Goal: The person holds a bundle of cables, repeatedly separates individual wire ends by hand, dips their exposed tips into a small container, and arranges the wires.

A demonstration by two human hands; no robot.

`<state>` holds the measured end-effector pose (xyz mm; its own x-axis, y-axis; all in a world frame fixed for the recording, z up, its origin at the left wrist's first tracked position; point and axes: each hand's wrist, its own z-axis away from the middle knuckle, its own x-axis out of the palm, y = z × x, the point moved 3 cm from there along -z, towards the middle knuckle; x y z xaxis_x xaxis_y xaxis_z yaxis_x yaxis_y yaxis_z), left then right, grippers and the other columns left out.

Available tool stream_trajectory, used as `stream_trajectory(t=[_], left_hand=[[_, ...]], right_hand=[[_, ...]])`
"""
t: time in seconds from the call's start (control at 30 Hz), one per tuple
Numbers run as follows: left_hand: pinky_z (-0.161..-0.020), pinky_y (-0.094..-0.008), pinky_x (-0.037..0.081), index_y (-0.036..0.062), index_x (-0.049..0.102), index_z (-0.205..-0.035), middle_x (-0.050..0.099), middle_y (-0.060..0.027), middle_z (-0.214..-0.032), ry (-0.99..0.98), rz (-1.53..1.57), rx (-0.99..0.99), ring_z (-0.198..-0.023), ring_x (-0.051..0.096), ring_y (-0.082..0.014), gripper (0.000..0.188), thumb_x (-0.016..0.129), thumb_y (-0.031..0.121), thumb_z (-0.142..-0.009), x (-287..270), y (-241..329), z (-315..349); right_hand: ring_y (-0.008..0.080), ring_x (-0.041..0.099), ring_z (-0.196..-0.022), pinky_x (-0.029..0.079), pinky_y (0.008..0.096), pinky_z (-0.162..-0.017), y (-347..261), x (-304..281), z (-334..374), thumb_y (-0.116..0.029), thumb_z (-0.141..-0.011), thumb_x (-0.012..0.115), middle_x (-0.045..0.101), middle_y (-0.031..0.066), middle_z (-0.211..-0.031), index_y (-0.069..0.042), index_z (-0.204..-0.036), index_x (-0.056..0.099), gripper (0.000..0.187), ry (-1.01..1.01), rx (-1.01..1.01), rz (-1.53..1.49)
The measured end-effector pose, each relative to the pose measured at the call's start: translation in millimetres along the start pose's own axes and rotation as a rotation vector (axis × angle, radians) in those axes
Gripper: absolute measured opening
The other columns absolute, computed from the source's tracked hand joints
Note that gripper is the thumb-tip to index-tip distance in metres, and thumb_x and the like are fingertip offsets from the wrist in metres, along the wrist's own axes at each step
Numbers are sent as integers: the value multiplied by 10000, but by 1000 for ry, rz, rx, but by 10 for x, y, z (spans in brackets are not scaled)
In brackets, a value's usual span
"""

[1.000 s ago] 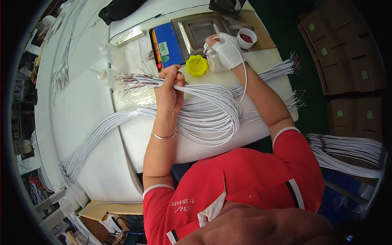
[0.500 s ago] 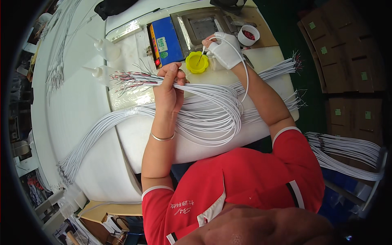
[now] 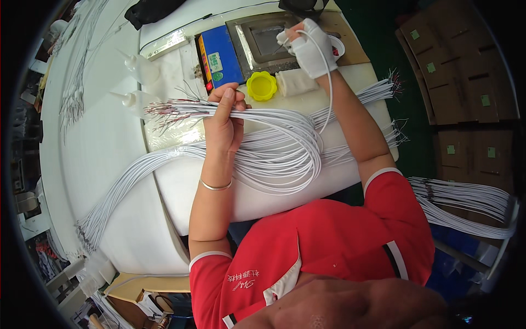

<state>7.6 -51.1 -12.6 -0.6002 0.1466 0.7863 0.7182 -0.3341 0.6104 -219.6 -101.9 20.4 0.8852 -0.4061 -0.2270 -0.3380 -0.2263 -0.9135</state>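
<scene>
My left hand (image 3: pixel 223 118) is closed around a bundle of white cables (image 3: pixel 285 123), whose stripped, thin coloured wire ends (image 3: pixel 175 109) fan out to the left. The bundle loops back at the right over more cables lying on the white padded surface. My right hand (image 3: pixel 313 50), in a white fingerless glove, pinches the end of a single white cable (image 3: pixel 331 98). Its thin wire tip is over the metal-topped pan (image 3: pixel 249 41) of a blue box-shaped device (image 3: pixel 224 57). Just nearer stands a yellow flower-shaped dish (image 3: pixel 250 88), beside a folded pale cloth (image 3: pixel 296 83).
A white cup (image 3: pixel 342 48) with red contents sits partly behind my right hand. Two white squeeze bottles (image 3: pixel 143 71) with nozzles stand at the left. Further cable bundles (image 3: pixel 118 183) lie across the table, and another hangs on a rail (image 3: pixel 466 203) at right. Cardboard boxes (image 3: pixel 466 71) stand beyond.
My right hand has moved up and away from the yellow dish to the metal pan, taking the cable end out of the dish. My left hand keeps its hold almost unmoved.
</scene>
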Motion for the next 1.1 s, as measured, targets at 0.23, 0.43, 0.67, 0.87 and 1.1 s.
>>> stream_trajectory(t=[0.23,0.43,0.67,0.87,1.1], left_hand=[[-760,-318,512,17,515,-1099,612,-106,-960,-7,96,-20,-789,608,-151,237,540,95,-877,111,12,-7],[-797,-340,523,26,515,-1032,603,-135,-995,-7,141,35,-903,627,-223,164,527,99,-886,16,-30,-11],[-822,-311,504,27,532,-987,600,-122,-989,65,127,-18,-944,607,-208,167,542,165,-892,63,-47,-7],[-814,-305,496,40,545,-973,597,-82,-985,26,84,-20,-901,594,-185,182,514,209,-911,9,-69,-12],[-762,-321,504,55,496,-938,544,-50,-798,6,168,-8,-771,580,-184,197,468,250,-933,14,-25,26]], right_hand=[[222,637,-684,491,311,-612,155,-103,-292,-181,-814,584,657,103,-735,-38,-855,557,151,126,-91,373],[267,633,-691,487,336,-623,347,-27,-373,-208,-804,594,649,106,-721,-48,-857,556,173,88,-84,396],[260,631,-678,484,339,-616,383,-9,-351,-205,-798,597,643,99,-707,-51,-842,555,166,72,-87,420],[211,623,-639,484,285,-597,-97,-176,-205,-146,-798,590,640,90,-697,-57,-840,587,98,120,-114,262],[121,553,-622,454,244,-601,-528,-1422,564,-161,-800,621,616,61,-709,-34,-878,637,150,140,-156,585]])
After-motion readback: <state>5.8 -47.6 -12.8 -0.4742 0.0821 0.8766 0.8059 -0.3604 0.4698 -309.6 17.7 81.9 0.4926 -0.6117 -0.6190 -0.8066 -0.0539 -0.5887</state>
